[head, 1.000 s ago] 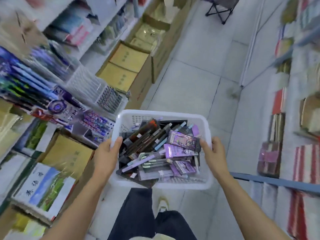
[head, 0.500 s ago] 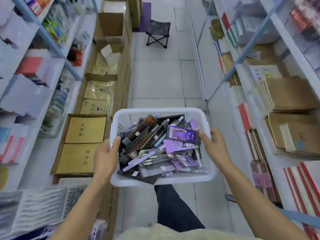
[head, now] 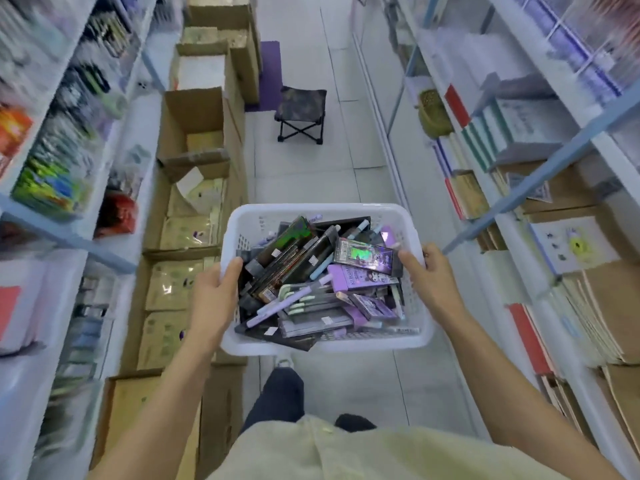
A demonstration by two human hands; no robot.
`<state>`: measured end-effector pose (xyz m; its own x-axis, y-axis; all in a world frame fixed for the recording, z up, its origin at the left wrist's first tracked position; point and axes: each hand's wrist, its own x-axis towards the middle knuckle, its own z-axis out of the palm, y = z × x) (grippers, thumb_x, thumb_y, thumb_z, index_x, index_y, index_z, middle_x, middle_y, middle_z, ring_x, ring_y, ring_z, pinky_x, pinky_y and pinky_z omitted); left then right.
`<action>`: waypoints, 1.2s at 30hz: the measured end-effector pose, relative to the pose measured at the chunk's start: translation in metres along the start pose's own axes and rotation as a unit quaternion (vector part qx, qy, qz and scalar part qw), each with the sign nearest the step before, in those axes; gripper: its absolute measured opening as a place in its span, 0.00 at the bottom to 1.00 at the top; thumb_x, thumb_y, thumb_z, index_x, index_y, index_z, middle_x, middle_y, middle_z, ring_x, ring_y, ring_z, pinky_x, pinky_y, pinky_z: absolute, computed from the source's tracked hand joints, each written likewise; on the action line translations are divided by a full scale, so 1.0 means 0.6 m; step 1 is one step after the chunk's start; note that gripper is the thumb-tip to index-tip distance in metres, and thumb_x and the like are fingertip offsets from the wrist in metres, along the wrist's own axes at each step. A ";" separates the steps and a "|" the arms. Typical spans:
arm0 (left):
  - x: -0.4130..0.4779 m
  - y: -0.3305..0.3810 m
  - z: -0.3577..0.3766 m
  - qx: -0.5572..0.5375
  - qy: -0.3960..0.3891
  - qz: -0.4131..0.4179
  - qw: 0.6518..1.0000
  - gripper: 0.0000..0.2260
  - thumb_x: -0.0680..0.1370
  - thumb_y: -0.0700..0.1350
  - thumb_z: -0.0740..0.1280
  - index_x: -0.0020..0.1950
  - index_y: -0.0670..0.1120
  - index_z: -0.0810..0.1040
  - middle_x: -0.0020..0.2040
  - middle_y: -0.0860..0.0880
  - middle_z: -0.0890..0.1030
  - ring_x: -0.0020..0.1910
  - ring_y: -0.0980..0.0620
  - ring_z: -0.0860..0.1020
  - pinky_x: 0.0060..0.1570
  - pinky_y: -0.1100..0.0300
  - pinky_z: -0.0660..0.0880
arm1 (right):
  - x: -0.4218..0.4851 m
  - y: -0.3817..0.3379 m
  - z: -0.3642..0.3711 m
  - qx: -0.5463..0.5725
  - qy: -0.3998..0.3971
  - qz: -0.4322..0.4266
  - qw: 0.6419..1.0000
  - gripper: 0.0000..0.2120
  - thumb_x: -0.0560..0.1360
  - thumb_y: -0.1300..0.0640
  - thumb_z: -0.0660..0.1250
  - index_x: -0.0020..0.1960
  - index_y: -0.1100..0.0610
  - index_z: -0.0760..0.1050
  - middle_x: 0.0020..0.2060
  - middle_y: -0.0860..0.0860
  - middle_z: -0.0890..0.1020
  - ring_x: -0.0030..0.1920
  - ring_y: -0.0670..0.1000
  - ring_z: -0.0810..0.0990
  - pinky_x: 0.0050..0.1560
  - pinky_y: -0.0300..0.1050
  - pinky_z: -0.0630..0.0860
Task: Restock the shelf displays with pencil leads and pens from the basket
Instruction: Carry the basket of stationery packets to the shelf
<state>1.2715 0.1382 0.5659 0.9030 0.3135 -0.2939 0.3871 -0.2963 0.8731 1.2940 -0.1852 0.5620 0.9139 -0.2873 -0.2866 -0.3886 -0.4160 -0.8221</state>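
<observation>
Shelves run down both sides of the aisle: the left shelving (head: 65, 233) stands outward of the left hand (head: 211, 299), its stock blurred, and the right shelving (head: 540, 168) stands outward of the right hand (head: 433, 275), stacked with notebooks and brown paper pads. A row of open cardboard boxes (head: 201, 133) lines the floor ahead of and below the left hand.

The white plastic basket (head: 325, 211) hangs between the two hands above the tiled floor. Each hand grips one side rim, with the thumb hooked over the edge into the basket. A small folding stool (head: 300, 112) stands on the floor well ahead of both hands.

The basket is heaped with pen and lead packs. A shiny purple pack (head: 363, 259) lies just beside the right thumb, a lilac box (head: 360, 277) lies under it, and a lilac pen (head: 287, 303) slants nearer the left hand.
</observation>
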 end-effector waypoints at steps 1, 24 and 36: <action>0.048 0.022 0.001 0.001 -0.004 0.003 1.000 0.26 0.81 0.57 0.61 0.51 0.32 0.77 0.43 0.34 0.80 0.40 0.37 0.78 0.47 0.45 0.76 | 0.038 -0.019 0.010 0.001 0.008 0.004 1.000 0.13 0.69 0.32 0.62 0.42 0.41 0.71 0.41 0.54 0.81 0.43 0.58 0.82 0.44 0.63 0.79; 0.966 0.476 0.308 0.040 0.005 0.032 0.999 0.20 0.80 0.58 0.60 0.34 0.47 0.64 0.29 0.49 0.66 0.30 0.51 0.64 0.33 0.56 0.60 | 1.004 -0.402 0.020 0.046 0.032 -0.018 0.998 0.09 0.78 0.50 0.65 0.46 0.55 0.71 0.40 0.53 0.75 0.37 0.49 0.73 0.37 0.44 0.70; 1.357 0.683 0.475 0.061 -0.009 0.040 0.997 0.21 0.81 0.59 0.59 0.35 0.45 0.65 0.31 0.46 0.67 0.32 0.49 0.65 0.35 0.54 0.61 | 1.440 -0.535 0.002 0.055 0.052 0.002 0.997 0.08 0.79 0.49 0.64 0.44 0.51 0.69 0.37 0.49 0.76 0.35 0.47 0.75 0.32 0.38 0.71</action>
<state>2.2187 0.0149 0.5736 0.9343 0.2690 -0.2339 0.3334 -0.4270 0.8406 2.2085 -0.2989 0.5777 0.8927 -0.3797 -0.2426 -0.3726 -0.3191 -0.8714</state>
